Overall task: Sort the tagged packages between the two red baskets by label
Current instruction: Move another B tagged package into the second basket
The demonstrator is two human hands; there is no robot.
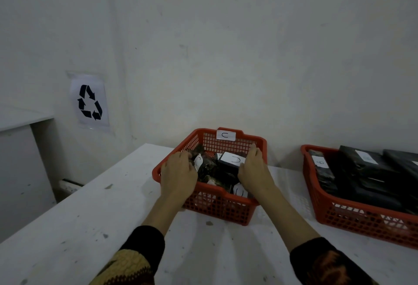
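Reaching into the left basket (226,205) near the worktop's (90,228) back edge, my left hand (178,175) and right hand (254,171) rest loosely spread over tagged packages (230,160); the right basket (352,219) sits apart rightward, bare worktop lying between.

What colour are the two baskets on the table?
Both baskets are red, seen clearly in the head view.
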